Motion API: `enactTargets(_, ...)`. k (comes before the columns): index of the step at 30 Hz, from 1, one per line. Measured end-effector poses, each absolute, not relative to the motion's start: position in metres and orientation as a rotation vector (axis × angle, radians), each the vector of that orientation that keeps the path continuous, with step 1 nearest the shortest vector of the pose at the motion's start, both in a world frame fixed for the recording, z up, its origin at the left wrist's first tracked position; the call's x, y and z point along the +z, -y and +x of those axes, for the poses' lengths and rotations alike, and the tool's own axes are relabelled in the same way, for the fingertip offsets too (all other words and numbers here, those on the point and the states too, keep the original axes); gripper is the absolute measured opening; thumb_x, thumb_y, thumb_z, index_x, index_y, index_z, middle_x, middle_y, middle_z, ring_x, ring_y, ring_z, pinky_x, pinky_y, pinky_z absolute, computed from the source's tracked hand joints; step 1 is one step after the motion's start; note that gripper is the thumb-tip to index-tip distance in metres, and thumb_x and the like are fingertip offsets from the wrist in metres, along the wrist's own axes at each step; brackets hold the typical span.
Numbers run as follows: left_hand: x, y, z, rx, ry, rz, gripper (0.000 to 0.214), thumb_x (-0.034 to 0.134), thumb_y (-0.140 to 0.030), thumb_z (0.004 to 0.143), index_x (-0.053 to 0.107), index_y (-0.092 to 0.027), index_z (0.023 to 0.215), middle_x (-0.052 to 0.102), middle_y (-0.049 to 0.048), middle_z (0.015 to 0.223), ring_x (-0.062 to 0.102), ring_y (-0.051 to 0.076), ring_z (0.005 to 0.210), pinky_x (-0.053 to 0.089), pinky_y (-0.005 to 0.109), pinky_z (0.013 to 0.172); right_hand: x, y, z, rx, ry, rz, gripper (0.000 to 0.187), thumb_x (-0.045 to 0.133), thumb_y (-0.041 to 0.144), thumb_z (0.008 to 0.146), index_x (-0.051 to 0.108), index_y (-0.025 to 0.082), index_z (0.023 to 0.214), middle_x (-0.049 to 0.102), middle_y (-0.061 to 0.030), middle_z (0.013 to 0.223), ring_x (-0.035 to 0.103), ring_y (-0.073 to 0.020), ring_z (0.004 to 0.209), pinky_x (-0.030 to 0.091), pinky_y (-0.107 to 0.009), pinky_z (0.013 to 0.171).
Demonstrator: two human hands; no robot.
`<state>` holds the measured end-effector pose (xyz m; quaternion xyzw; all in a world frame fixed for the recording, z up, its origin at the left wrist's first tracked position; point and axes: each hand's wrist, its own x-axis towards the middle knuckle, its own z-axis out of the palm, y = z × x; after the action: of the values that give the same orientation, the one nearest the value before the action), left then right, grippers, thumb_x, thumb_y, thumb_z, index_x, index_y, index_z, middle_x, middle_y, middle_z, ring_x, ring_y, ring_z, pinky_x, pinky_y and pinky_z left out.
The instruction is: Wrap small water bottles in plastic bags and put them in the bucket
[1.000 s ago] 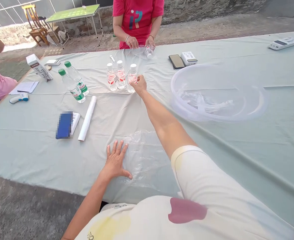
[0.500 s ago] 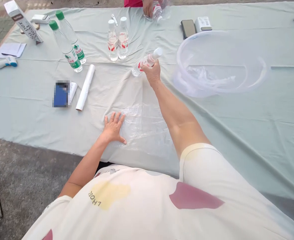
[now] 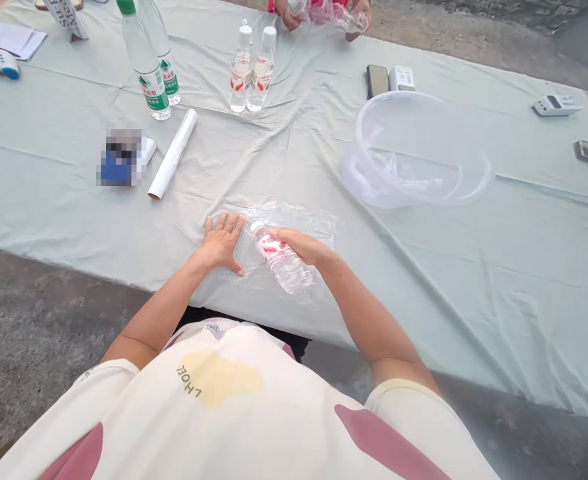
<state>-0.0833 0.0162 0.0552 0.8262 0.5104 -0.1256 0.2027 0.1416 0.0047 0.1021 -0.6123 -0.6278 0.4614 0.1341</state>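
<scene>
A sheet of clear plastic film (image 3: 319, 223) lies spread on the cloth in front of me. My left hand (image 3: 221, 243) rests flat on the film's left side, fingers spread, holding nothing. My right hand (image 3: 299, 245) is on a small water bottle (image 3: 287, 267) with a white cap and a red-and-white label. The bottle lies on its side over the film, cap pointing away and to the left. Some of my right fingers are hidden behind the bottle. Two matching bottles (image 3: 241, 77) stand upright farther back.
Left of the film lie a white roll (image 3: 173, 155) and a partly blurred blue packet (image 3: 119, 163). Two green-labelled bottles (image 3: 157, 97) stand behind. A clear tub (image 3: 359, 143) holding crumpled plastic sits to the right. Across the table, another person's hands (image 3: 289, 17) hold clear plastic.
My right hand has brought the bottle from the middle of the table back onto the film, turning its cap away from me. My left hand stays flat. The view has shifted rightward.
</scene>
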Motion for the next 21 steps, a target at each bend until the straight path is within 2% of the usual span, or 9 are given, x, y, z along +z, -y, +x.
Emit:
enactTargets(2, 0.054, -0.015, -0.085, -0.328, -1.417, 2.305, 0.148, 0.087, -0.063, 0.051, -0.001, -0.022, 0.163, 0.001, 0.0133, 0.17, -0.005, 0.043, 0.155, -0.005, 0.067, 0.119, 0.096, -0.003, 0.13, 1.536, 1.833, -1.787, 0.051, 0.05, 0.07, 0.087, 0.071, 0.026, 0.103, 0.069, -0.0026, 0.082, 0.061, -0.0182, 0.069, 0.049, -0.03, 0.06)
enactTargets(4, 0.054, -0.014, -0.086, -0.296, -1.41, 2.304, 0.148, 0.087, -0.063, 0.051, -0.002, -0.022, 0.163, 0.001, 0.0128, 0.17, -0.005, 0.042, 0.155, -0.006, 0.066, 0.119, 0.093, -0.008, 0.122, 1.597, 1.8, -1.834, 0.056, 0.048, 0.073, 0.087, 0.068, 0.026, 0.111, 0.069, -0.0029, 0.084, 0.059, -0.0163, 0.065, 0.048, -0.029, 0.058)
enactTargets(8, 0.053, -0.011, -0.089, -0.251, -1.395, 2.291, 0.146, 0.087, -0.061, 0.052, 0.0, -0.023, 0.163, 0.0, 0.0122, 0.17, -0.006, 0.041, 0.155, -0.007, 0.065, 0.12, 0.088, -0.017, 0.109, 1.409, 1.657, -1.96, 0.075, 0.049, 0.073, 0.086, 0.049, 0.02, 0.14, 0.071, -0.0102, 0.107, 0.065, -0.0186, 0.072, 0.051, -0.03, 0.062)
enactTargets(10, 0.051, -0.01, -0.091, -0.217, -1.38, 2.291, 0.144, 0.086, -0.06, 0.053, 0.0, -0.024, 0.162, 0.001, 0.0125, 0.17, -0.005, 0.041, 0.155, -0.008, 0.065, 0.119, 0.083, -0.017, 0.104, 1.327, 1.632, -2.0, 0.085, 0.049, 0.074, 0.085, 0.04, 0.016, 0.147, 0.07, -0.0135, 0.112, 0.068, -0.0216, 0.077, 0.053, -0.032, 0.066)
enactTargets(13, 0.05, -0.01, -0.094, -0.181, -1.345, 2.288, 0.142, 0.086, -0.059, 0.055, -0.002, -0.027, 0.162, 0.001, 0.0136, 0.17, -0.005, 0.04, 0.155, -0.007, 0.066, 0.119, 0.078, -0.013, 0.097, 1.221, 1.667, -2.065, 0.091, 0.044, 0.081, 0.083, 0.042, 0.013, 0.143, 0.072, -0.0151, 0.106, 0.07, -0.0268, 0.079, 0.053, -0.037, 0.07)
enactTargets(18, 0.063, 0.001, -0.111, -0.076, -1.215, 2.227, 0.132, 0.081, -0.054, 0.066, -0.007, -0.031, 0.161, -0.007, 0.0096, 0.17, -0.009, 0.036, 0.156, -0.001, 0.061, 0.121, 0.082, -0.011, 0.086, 1.075, 1.782, -2.147, 0.081, 0.036, 0.085, 0.084, 0.051, 0.019, 0.129, 0.073, -0.0137, 0.092, 0.071, -0.034, 0.087, 0.051, -0.042, 0.076)
enactTargets(20, 0.069, 0.011, -0.119, 0.015, -1.239, 2.197, 0.121, 0.077, -0.048, 0.073, -0.004, -0.031, 0.161, -0.003, 0.0089, 0.171, -0.002, 0.033, 0.157, 0.005, 0.057, 0.123, 0.085, -0.012, 0.082, 1.033, 1.835, -2.197, 0.08, 0.034, 0.084, 0.086, 0.051, 0.019, 0.128, 0.073, -0.0138, 0.088, 0.07, -0.0364, 0.091, 0.05, -0.044, 0.078)
enactTargets(21, 0.071, 0.017, -0.123, 0.068, -1.303, 2.173, 0.111, 0.074, -0.045, 0.078, 0.002, -0.03, 0.162, 0.005, 0.01, 0.171, 0.006, 0.032, 0.157, 0.01, 0.055, 0.123, 0.086, -0.012, 0.08, 1.013, 1.862, -2.22, 0.081, 0.033, 0.083, 0.086, 0.05, 0.017, 0.13, 0.073, -0.0144, 0.088, 0.069, -0.0372, 0.093, 0.049, -0.044, 0.078)
